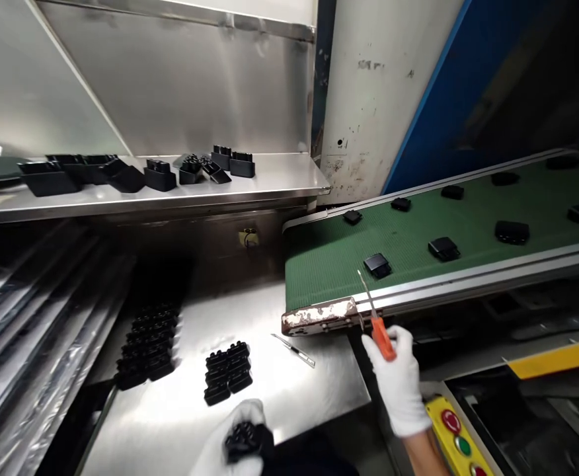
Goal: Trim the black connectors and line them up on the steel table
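My left hand [234, 436], in a white glove, is closed round a black plastic part [244, 441] low in the view, over the front of the steel table [319, 390]. On the right, my gloved right hand [398, 370] grips a screwdriver [383, 338] by its orange handle, with the thin shaft pointing up over the conveyor's near edge. A black plastic piece [377, 265] lies on the green belt [314, 268] just beyond the tip. On the table sit a small block of black parts [229, 372] and a larger block of black parts [148, 344]. Between the hands lies a slim metal knife [293, 350].
Several black parts [158, 176] stand on a steel shelf [279, 178] at the back. More black pieces [511, 232] are spread along the belt. Plastic-wrapped sheets [46, 330] are stacked at left. A yellow control box [455, 430] with buttons is beside my right forearm.
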`<state>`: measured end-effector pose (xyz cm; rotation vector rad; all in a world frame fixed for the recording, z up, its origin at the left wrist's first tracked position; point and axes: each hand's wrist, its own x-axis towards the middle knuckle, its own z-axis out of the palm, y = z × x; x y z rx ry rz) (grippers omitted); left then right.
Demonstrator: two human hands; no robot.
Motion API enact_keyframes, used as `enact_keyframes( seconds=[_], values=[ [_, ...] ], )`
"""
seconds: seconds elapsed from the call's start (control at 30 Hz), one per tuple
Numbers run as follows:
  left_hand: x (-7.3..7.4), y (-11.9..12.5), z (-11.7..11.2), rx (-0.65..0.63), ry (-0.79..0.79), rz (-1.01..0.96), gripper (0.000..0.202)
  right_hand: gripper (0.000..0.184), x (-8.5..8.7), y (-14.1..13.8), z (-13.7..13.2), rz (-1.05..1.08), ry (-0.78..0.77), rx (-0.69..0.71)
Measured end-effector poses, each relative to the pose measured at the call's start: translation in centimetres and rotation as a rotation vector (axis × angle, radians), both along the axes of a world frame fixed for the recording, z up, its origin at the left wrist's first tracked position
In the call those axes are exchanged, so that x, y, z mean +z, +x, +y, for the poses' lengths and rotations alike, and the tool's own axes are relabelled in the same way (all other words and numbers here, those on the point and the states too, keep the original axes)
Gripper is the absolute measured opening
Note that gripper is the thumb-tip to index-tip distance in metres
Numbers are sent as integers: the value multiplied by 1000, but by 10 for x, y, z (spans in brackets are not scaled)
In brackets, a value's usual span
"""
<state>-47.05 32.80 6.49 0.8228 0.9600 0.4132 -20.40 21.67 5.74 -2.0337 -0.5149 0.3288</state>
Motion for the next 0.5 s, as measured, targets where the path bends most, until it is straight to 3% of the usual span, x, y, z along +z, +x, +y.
enact_keyframes(
  seconds=[0.07, 0.13, 0.2, 0.27, 0.33, 0.4, 0.43, 0.5],
  values=[
    [9, 9, 3, -109, 110, 6, 38, 44, -13, 9, 12, -17, -48, 2],
    [28, 14, 4, -212, 170, 0, 37, 44, -31, 15, 16, -42, -93, -18],
    [49, 16, 4, -233, 232, -8, 39, 47, -47, 19, 13, -65, -95, -54],
    [67, 17, 0, -205, 270, -17, 41, 51, -51, 21, 4, -92, -104, -48],
    [76, 16, -5, -137, 250, -45, 44, 55, -41, 17, -7, -151, -112, -40],
    [80, 16, -12, -54, 206, -67, 47, 55, -19, 4, -18, -157, -97, -74],
    [81, 16, -15, -15, 193, -67, 48, 55, -5, -6, -23, -78, -87, -91],
    [82, 16, -20, 26, 205, -47, 48, 49, 23, -34, -28, 194, -54, 56]
  ],
)
